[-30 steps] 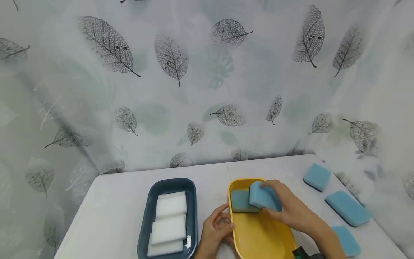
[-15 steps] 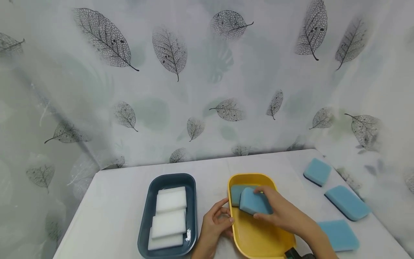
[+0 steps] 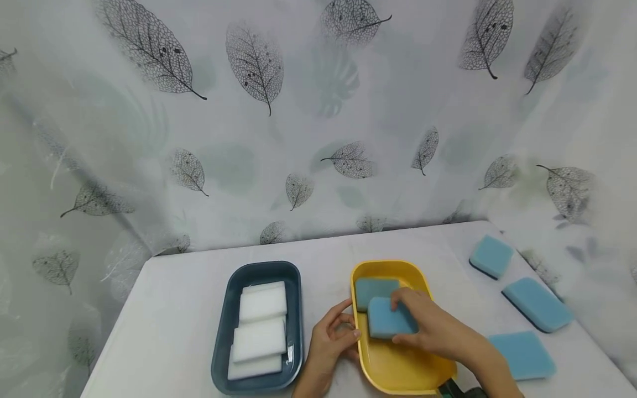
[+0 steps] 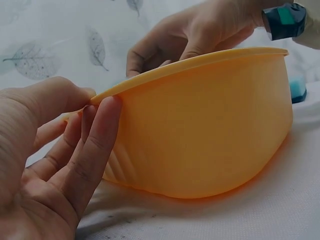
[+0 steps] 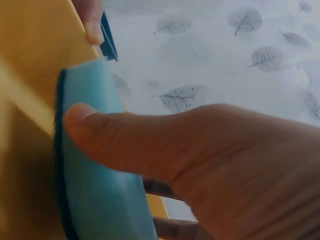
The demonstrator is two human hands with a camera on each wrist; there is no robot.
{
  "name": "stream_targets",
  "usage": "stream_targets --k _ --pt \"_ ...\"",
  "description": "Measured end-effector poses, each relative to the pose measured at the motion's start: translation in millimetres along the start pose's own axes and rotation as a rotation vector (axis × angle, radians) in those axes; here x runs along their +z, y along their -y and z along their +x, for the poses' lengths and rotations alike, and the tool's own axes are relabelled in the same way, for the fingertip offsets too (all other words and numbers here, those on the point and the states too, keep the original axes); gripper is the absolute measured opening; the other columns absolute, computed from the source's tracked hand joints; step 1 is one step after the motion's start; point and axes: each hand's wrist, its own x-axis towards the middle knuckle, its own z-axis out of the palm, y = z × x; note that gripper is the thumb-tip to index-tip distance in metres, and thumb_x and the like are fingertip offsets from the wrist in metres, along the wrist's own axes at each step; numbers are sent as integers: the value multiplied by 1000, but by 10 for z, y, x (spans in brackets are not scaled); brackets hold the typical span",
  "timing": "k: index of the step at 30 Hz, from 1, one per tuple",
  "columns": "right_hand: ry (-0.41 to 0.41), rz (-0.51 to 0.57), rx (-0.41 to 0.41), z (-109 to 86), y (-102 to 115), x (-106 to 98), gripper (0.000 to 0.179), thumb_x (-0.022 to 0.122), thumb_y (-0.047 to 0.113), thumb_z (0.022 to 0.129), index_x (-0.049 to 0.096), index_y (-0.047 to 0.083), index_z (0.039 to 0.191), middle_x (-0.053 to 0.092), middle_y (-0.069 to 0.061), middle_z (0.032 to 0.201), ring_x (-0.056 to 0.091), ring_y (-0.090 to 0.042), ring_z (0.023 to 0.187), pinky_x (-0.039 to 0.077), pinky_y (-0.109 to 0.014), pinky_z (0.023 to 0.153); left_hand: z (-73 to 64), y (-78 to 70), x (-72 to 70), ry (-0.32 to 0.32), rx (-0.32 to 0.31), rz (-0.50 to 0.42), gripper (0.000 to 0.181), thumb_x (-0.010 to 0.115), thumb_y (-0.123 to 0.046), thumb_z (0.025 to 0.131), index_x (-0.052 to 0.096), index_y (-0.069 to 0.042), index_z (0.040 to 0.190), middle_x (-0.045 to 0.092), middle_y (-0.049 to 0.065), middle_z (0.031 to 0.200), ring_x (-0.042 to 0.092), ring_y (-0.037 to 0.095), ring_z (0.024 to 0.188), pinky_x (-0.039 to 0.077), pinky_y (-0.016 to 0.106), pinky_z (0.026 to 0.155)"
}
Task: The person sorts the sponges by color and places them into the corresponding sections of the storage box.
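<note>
My right hand grips a blue sponge with a dark scouring side, inside the yellow tray. In the right wrist view the thumb lies across the blue foam and its dark layer faces the tray floor. Another blue sponge lies at the far end of the tray, partly covered by the held one. My left hand pinches the tray's left rim; in the left wrist view the thumb is on top of the rim and fingers are against the outer wall.
A dark blue tray with several white sponges stands to the left. Three blue sponges lie on the table's right side: a far one, a middle one and a near one. A leaf-print curtain hangs behind.
My right hand has lowered the blue sponge and brought it left and nearer, in front of the other sponge in the yellow tray. The left hand keeps its hold on the rim. The head view has tilted slightly.
</note>
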Motion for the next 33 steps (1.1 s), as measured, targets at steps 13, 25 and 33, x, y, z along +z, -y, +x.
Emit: stream_targets --k 13,25,33 --pt "72 -8 65 -60 138 -57 51 87 46 83 51 28 114 60 2 122 53 -23 113 53 -50 97 64 -5 -9 -11 -8 8 70 74 4 88 51 -7 153 63 0 104 67 6 70 61 24 55" --pt "148 -2 53 62 88 177 43 81 42 90 53 24 118 57 4 120 50 -20 111 52 -43 96 16 4 -20 -15 -26 0 71 77 1 87 51 -9 153 63 0 105 68 5 72 60 23 56" --pt "134 -33 -11 84 89 204 43 80 20 91 51 22 123 55 -1 130 50 -27 122 51 -55 103 22 -6 -18 -20 -31 4 69 75 1 89 51 -10 153 63 0 106 69 6 75 60 24 56"
